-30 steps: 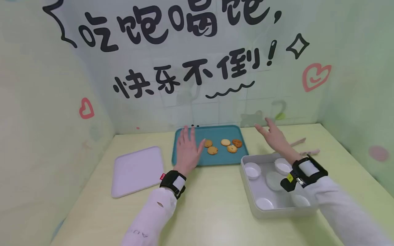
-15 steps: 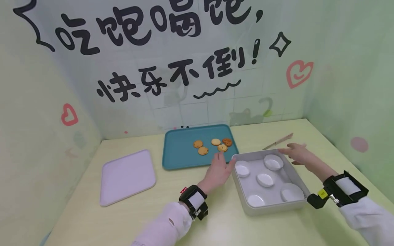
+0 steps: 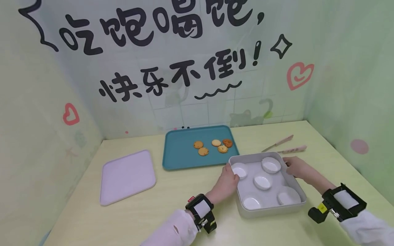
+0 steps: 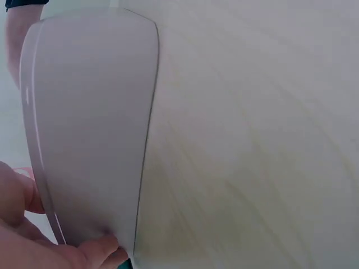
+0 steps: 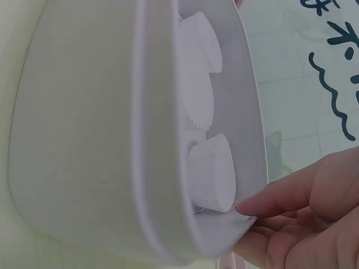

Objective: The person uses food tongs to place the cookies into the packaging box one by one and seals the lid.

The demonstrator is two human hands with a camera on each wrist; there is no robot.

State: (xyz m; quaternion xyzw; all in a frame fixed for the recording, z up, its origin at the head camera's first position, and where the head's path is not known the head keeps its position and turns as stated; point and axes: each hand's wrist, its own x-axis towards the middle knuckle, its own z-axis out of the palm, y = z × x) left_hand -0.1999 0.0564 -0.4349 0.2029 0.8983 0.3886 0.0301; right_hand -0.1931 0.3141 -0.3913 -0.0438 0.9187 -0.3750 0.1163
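Box [image 3: 271, 212] right of centre in head view, left hand [image 3: 225, 184] and right hand [image 3: 300, 169] grasping opposite sides, teal tray [image 3: 180, 152] just beyond, table [image 3: 187, 191] stretching left to purple tray [image 3: 127, 177], left wrist view, outer wall gripped near its end, right wrist view, rim pinched by a corner, cups [image 5: 213, 179] within.

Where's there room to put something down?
There's bare table between the purple tray, the teal tray and the left hand. The teal tray's left side is free too. Crowded: around the cookies, among the white cups in the box, and by the right hand.
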